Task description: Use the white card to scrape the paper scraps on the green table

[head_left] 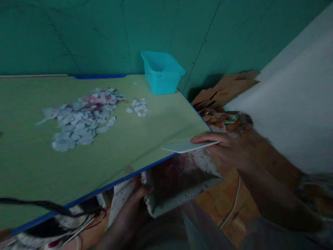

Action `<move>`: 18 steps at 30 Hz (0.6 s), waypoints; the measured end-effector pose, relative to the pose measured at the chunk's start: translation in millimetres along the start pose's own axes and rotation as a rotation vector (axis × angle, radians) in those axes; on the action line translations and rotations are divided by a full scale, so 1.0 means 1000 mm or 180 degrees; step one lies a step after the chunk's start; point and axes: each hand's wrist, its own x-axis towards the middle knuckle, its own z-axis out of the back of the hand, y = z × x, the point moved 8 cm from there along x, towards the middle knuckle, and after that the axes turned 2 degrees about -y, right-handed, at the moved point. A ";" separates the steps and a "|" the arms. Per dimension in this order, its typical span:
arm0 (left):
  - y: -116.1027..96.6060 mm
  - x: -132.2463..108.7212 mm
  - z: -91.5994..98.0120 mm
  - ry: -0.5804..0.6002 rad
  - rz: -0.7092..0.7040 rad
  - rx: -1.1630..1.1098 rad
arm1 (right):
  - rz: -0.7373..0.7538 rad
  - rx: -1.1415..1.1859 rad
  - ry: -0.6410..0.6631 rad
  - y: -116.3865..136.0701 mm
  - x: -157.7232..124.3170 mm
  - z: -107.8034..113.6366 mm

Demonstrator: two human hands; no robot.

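Observation:
My right hand (221, 144) grips a thin white flat scraper-like plate (182, 146) between thumb and fingers, over the table's front right corner. Just below the table edge, my left hand (139, 198) is wrapped round the left rim of a worn, stained box-like container (177, 198). The inside of that container is dark, with some reddish staining. On the pale green table (156, 132) lies a large heap of small white paper-like pieces (80, 119), some tinted pink. A smaller cluster of white pieces (139, 107) sits to its right.
A turquoise plastic bin (163, 74) stands at the table's back right corner, near the green wall (99, 38). Torn cardboard (226, 90) and scraps lie on the floor to the right. A black cable (39, 203) crosses the front left edge.

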 end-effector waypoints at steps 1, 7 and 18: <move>-0.001 0.000 -0.004 0.0048 -0.0011 -0.0036 | -0.0050 -0.0068 0.0013 -0.002 0.002 0.000; -0.011 -0.018 -0.003 0.0090 -0.0092 0.0061 | -0.0149 -0.0158 0.0185 -0.009 0.002 -0.003; 0.008 0.011 -0.003 0.0070 -0.0105 0.0199 | -0.0226 -0.0050 0.0300 -0.011 -0.002 -0.001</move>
